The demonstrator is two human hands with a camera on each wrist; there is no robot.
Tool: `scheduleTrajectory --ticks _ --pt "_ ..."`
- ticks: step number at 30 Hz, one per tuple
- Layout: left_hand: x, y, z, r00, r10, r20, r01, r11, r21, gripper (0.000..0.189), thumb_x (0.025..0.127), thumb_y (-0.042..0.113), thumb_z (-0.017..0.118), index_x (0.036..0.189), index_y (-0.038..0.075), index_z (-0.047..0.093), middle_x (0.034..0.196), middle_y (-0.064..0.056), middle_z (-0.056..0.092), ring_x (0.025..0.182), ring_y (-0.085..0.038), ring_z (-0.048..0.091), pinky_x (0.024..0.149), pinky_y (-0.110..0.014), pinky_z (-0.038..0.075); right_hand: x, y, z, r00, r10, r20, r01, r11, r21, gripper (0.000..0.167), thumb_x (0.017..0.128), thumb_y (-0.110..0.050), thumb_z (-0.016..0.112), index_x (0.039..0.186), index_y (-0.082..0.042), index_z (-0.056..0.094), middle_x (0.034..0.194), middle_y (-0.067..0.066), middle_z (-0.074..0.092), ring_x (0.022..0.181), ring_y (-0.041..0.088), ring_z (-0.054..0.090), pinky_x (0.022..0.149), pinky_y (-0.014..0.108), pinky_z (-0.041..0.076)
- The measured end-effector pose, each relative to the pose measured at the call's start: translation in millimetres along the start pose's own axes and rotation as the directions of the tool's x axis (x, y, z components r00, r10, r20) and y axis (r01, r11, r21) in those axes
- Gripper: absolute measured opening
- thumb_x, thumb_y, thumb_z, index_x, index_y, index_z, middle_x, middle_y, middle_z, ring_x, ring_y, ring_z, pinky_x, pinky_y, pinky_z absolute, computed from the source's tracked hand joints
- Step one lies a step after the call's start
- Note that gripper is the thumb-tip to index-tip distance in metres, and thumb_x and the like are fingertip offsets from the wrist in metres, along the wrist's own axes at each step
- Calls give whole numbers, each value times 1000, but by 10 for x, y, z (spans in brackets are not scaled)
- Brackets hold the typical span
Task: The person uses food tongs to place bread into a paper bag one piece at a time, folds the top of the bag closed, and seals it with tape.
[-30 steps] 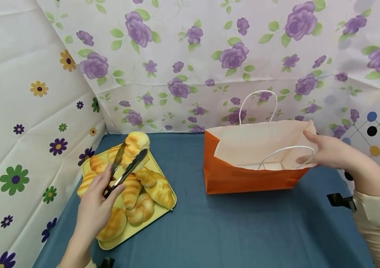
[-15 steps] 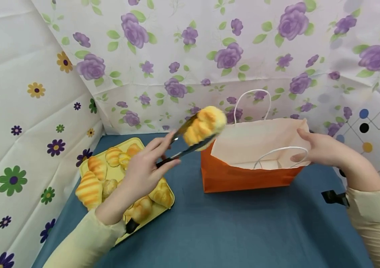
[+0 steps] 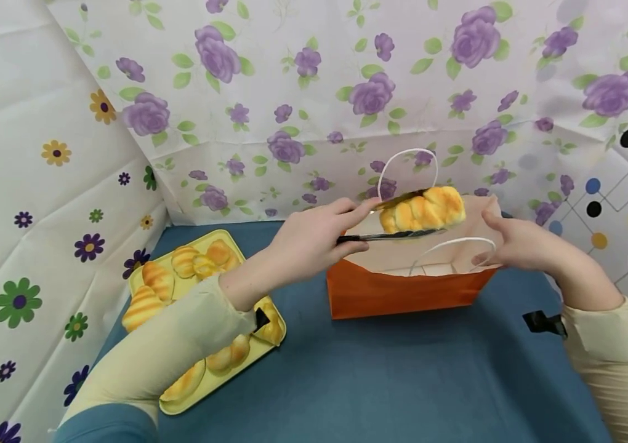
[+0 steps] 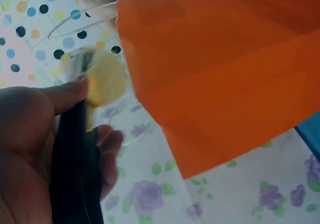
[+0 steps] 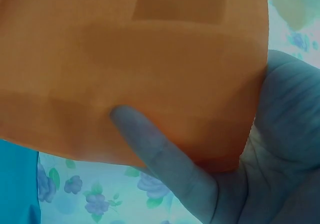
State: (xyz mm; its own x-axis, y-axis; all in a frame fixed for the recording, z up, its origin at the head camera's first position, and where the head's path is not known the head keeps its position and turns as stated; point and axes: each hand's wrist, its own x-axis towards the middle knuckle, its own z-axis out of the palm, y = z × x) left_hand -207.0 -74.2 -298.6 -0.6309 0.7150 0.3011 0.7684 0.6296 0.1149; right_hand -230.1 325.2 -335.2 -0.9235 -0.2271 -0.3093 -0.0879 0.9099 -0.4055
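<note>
My left hand (image 3: 316, 237) grips a pair of dark tongs (image 3: 391, 236). Between the tongs' arms is a braided golden bread roll (image 3: 425, 210), held over the mouth of an orange paper bag (image 3: 408, 295) with white handles. In the left wrist view the bread (image 4: 107, 79) looks blurred beyond the thumb, beside the bag's orange side (image 4: 220, 59). At the bag's right edge, my right hand (image 3: 530, 246) pinches the paper; the right wrist view has one finger (image 5: 160, 149) lying along the orange outside. The front white handle crosses near that hand.
A yellow tray (image 3: 236, 364) with several bread rolls and pastries sits at the left, partly hidden under my left forearm. Blue cloth (image 3: 402, 381) covers the table. Flowered sheeting (image 3: 269, 92) rises behind, and patterned sheets stand at both sides.
My left hand has carried the tongs and the braided bread rightward from the tray to above the bag. My right hand keeps its hold on the bag's edge.
</note>
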Motion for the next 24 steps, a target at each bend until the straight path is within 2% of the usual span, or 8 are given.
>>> scheduleTrajectory --ticks 3,6,9,14,16,19,22,24 --pt "191 80 -3 993 8 118 -17 997 72 70 105 46 69 167 29 42 121 7 62 78 -6 58 55 -27 43 -10 1 -11 1000 6 -3 -6 1000 -6 123 93 -52 82 167 5 3 161 47 22 127 55 55 96 68 50" --pt "383 154 27 977 2 213 -35 988 151 70 105 47 69 167 30 42 112 7 59 78 -8 57 54 -28 44 -17 10 -13 1000 7 -5 -7 1000 2 123 92 -52 82 167 5 2 161 47 22 119 51 62 95 67 51" --pt "571 216 72 952 -42 302 -25 976 216 72 104 50 68 167 28 42 122 5 61 85 -10 61 58 -28 49 -20 24 -7 1000 2 -6 -2 1000 10 124 92 -53 82 167 5 2 161 47 22 118 50 62 94 66 52" --pt "864 316 186 892 -104 441 -33 955 293 70 104 54 66 165 27 45 153 3 57 112 -16 68 80 -35 59 -25 40 10 1000 -9 -7 9 1000 15 119 95 -47 82 167 4 3 161 46 23 117 50 62 91 62 55" --pt "967 356 246 875 -102 473 -56 950 307 64 105 54 66 161 27 51 153 4 57 119 -17 67 87 -38 59 -26 36 18 1000 -13 -8 13 1000 18 116 95 -42 82 167 4 4 162 45 23 108 43 67 87 58 57" --pt "1107 408 331 865 -97 493 -80 942 326 44 105 48 67 144 27 64 137 7 66 114 -16 67 88 -40 58 -25 21 27 1000 -15 -4 15 1000 28 113 95 -36 82 168 4 5 162 44 24 90 31 67 78 50 57" --pt "1230 465 424 857 -105 505 -89 934 347 19 107 38 63 120 25 70 120 7 70 103 -13 66 83 -39 57 -29 8 35 1000 -18 -1 18 999 28 114 95 -35 83 168 4 5 161 45 26 90 28 66 75 46 56" --pt "1292 507 503 846 -115 520 -98 926 365 12 108 30 59 110 25 70 115 7 70 98 -12 64 80 -38 57 -34 2 44 1000 -21 -1 21 999 30 115 94 -37 84 168 4 5 160 45 28 94 30 67 76 47 57"
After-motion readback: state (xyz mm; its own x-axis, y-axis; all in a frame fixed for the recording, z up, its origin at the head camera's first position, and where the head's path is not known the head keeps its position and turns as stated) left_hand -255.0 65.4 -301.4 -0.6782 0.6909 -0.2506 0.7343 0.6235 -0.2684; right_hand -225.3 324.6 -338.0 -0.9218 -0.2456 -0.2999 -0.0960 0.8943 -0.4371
